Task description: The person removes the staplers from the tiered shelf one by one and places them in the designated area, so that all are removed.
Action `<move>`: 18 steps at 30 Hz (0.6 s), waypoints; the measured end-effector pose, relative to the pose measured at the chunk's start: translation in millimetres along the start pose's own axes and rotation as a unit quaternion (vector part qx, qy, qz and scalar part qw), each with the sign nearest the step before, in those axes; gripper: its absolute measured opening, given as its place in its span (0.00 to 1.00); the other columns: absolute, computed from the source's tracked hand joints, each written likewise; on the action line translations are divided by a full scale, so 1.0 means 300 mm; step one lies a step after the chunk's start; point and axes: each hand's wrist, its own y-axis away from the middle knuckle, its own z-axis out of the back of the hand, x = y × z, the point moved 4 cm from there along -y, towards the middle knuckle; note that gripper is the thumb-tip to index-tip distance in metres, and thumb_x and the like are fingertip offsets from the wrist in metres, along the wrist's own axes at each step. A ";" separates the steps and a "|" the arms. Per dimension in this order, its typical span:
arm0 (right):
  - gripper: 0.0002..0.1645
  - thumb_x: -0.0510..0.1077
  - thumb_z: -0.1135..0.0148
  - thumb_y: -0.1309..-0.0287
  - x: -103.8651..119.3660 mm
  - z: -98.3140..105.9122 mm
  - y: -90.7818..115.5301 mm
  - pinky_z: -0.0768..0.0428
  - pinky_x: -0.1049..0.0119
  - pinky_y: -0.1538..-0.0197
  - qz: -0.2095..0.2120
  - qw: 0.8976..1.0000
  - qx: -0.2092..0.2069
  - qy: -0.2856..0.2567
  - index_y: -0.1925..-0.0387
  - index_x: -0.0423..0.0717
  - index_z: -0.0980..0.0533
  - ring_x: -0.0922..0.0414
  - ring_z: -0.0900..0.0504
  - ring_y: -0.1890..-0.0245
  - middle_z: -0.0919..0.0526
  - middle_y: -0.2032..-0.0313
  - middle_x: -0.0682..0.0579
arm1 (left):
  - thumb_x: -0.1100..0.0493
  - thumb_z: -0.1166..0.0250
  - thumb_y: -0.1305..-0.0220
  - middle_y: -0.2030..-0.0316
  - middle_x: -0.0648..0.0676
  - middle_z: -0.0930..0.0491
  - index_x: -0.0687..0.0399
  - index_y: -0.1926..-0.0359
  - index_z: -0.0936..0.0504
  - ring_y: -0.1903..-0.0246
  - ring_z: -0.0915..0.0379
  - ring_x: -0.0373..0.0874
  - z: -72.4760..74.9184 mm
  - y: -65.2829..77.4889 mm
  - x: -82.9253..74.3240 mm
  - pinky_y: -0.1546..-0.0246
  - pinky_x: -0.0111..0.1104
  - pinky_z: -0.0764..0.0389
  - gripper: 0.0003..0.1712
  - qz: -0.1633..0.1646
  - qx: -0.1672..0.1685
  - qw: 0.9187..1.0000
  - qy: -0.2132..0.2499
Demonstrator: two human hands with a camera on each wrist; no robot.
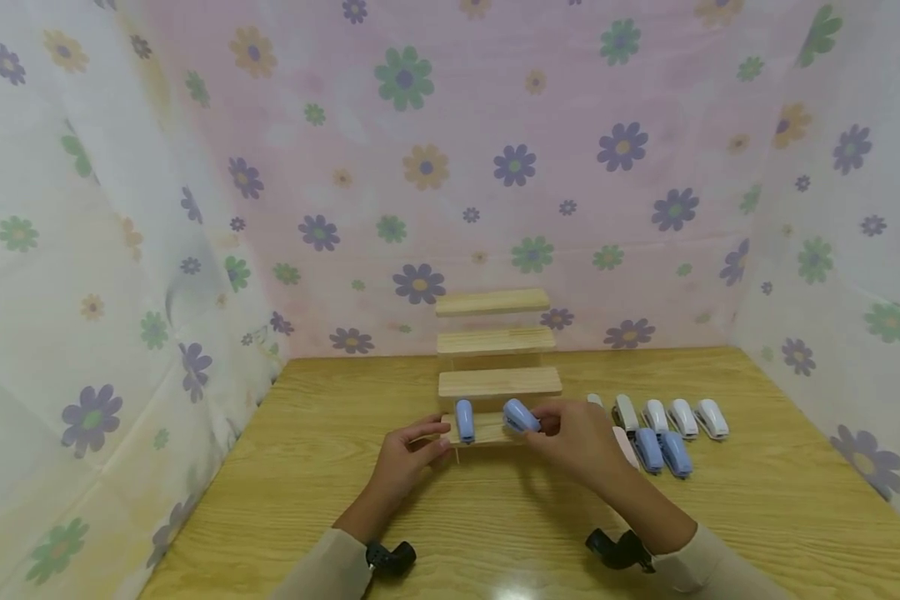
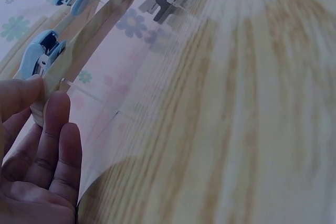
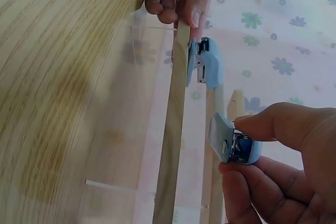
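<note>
In the head view my right hand [image 1: 581,437] pinches a light-blue mini stapler [image 1: 521,415] between thumb and fingers, tilted over the right part of the lowest wooden shelf board [image 1: 487,429]. The right wrist view shows this held stapler [image 3: 222,137] apart from the board [image 3: 170,145]. A second blue mini stapler [image 1: 464,421] sits on the board's left part, its nose towards me. My left hand [image 1: 408,457] grips the board's left end beside that stapler [image 2: 35,56], thumb above and fingers below. Part of the held stapler is hidden by the right fingers.
Higher wooden steps [image 1: 498,383] rise behind the lowest board, on clear supports. To the right on the wooden table [image 1: 330,483] stand several white staplers [image 1: 682,418], a greyish one [image 1: 626,414], two blue ones [image 1: 648,450] and a pale pink one [image 1: 626,446], partly behind my right hand.
</note>
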 end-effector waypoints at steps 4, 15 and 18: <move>0.11 0.47 0.23 0.43 -0.009 0.026 0.012 0.18 0.68 0.71 -0.010 1.000 0.000 -0.004 0.57 0.52 0.12 0.65 0.15 0.70 0.11 0.69 0.60 | 0.62 0.29 0.32 0.29 0.60 0.27 0.65 0.43 0.15 0.53 0.13 0.42 -0.001 -0.003 0.001 0.54 0.32 0.12 0.19 0.004 0.001 1.000 -0.007; 0.12 0.46 0.22 0.44 -0.034 0.096 0.040 0.20 0.69 0.72 0.034 0.998 -0.037 0.024 0.58 0.50 0.12 0.65 0.16 0.71 0.11 0.71 0.61 | 0.61 0.28 0.33 0.29 0.59 0.27 0.63 0.44 0.14 0.56 0.14 0.41 0.004 0.000 0.001 0.56 0.30 0.12 0.18 0.002 -0.005 1.000 -0.012; 0.12 0.46 0.22 0.44 -0.054 0.116 0.054 0.20 0.70 0.73 0.027 0.999 -0.034 0.024 0.58 0.50 0.12 0.64 0.15 0.70 0.11 0.70 0.60 | 0.60 0.28 0.33 0.29 0.57 0.26 0.62 0.44 0.13 0.54 0.14 0.42 0.005 -0.001 0.006 0.56 0.30 0.13 0.18 0.007 -0.007 1.000 -0.019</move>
